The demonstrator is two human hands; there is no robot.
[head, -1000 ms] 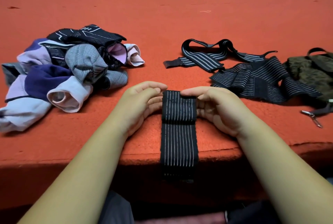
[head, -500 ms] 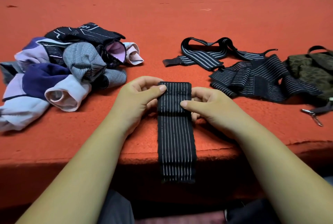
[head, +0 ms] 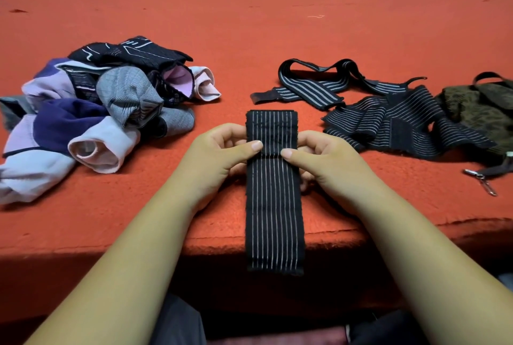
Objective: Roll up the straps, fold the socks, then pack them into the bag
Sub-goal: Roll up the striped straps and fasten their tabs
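A black strap with thin white stripes [head: 273, 205] lies lengthwise in front of me, its near end hanging over the table's front edge. Its far end is folded into a flat roll. My left hand [head: 219, 153] and my right hand [head: 322, 158] pinch that roll from either side, thumbs on top, fingers underneath. Two more striped straps [head: 394, 125] lie loose to the right. A heap of socks [head: 91, 116] in purple, grey, white and black sits at the left. The olive bag [head: 477, 111] rests at the far right edge.
The red carpeted table [head: 249, 25] stretches far behind the items. A metal clip on a black strap [head: 481, 179] lies by the bag near the front right edge. A railing runs along the far side.
Both hands have moved away from me along the strap, and the rolled end has turned over farther from the edge. Less strap hangs over the table front.
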